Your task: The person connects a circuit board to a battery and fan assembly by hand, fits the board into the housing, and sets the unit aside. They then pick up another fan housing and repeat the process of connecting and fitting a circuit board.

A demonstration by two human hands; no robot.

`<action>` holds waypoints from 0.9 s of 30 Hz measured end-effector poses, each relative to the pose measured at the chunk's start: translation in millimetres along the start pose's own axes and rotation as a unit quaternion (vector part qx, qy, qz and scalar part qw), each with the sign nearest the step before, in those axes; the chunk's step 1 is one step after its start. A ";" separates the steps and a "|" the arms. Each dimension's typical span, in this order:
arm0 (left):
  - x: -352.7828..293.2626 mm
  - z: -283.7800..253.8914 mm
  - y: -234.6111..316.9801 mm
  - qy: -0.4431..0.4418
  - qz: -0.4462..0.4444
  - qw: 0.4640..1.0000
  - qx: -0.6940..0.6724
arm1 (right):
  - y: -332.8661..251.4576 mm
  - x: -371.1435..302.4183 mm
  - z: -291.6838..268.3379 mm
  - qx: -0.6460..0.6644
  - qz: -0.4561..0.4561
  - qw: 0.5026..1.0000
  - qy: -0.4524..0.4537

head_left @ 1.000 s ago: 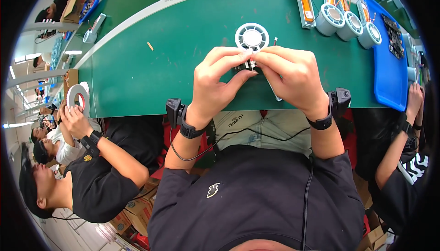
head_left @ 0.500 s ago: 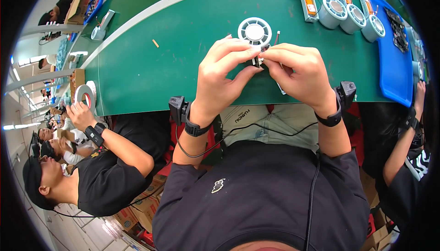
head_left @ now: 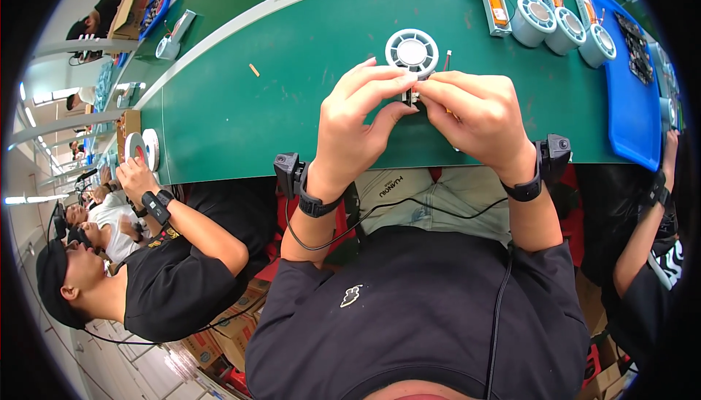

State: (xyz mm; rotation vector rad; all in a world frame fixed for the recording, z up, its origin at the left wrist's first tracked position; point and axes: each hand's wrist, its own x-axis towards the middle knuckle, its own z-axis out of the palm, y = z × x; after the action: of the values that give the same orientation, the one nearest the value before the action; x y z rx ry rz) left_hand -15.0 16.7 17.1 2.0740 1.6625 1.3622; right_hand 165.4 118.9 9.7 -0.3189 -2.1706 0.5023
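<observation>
My left hand [head_left: 365, 112] is closed, thumb and fingers pinching a small dark circuit board [head_left: 408, 98] on edge. Against it, my right hand [head_left: 475, 112] pinches a tiny pale connector [head_left: 415, 96], mostly hidden by the fingertips. Just beyond the fingers stands a light-blue round housing [head_left: 412, 51] with a spoked grille and a white disc centre. A thin red wire [head_left: 448, 60] with a white plug sticks up beside it. My hands cover the housing's lower part.
Several similar light-blue units [head_left: 535, 16] with orange battery packs stand at the far right, beside a blue tray [head_left: 634, 122] of dark boards. A small tan strip [head_left: 254, 70] lies on the green table [head_left: 292, 122]. At left, a co-worker's hand [head_left: 136, 179] touches a white tape roll [head_left: 134, 147].
Both hands stay together at the board, with only slight finger shifts. The whole view has shifted slightly. The co-worker's hand at left remains by the tape roll.
</observation>
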 end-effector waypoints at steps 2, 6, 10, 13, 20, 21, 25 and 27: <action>-1.3 1.0 -2.0 0.003 0.002 1.000 -0.005 | -0.2 -0.8 1.7 0.027 0.009 1.000 -0.003; -3.5 3.9 -4.6 0.016 0.007 1.000 -0.014 | -0.8 -0.1 4.6 0.058 0.028 0.998 0.001; -2.7 5.3 -6.1 0.030 0.014 0.999 -0.015 | 1.7 -0.4 1.4 0.012 -0.022 1.000 0.017; -2.4 9.2 -5.6 0.038 0.017 0.999 -0.023 | -0.7 3.8 -2.2 0.000 -0.040 0.999 0.017; -5.1 14.6 -4.7 0.084 0.034 0.996 0.005 | -6.1 0.8 -1.3 0.012 -0.010 1.000 0.012; -6.0 15.9 -4.4 0.084 0.033 0.996 0.003 | -6.8 1.1 0.5 0.038 0.005 0.999 0.017; -7.3 22.7 -3.8 0.138 0.049 0.989 0.010 | -23.4 -6.5 15.7 0.109 0.103 0.987 0.058; -9.2 26.1 -5.3 0.153 0.064 0.986 0.033 | -24.3 -7.4 18.2 0.131 0.143 0.978 0.077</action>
State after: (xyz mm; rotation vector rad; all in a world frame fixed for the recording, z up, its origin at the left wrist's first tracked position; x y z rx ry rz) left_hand 0.3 21.3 -6.2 2.1276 1.7308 1.7665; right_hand 154.1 90.1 5.7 -0.5098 -1.8910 0.8859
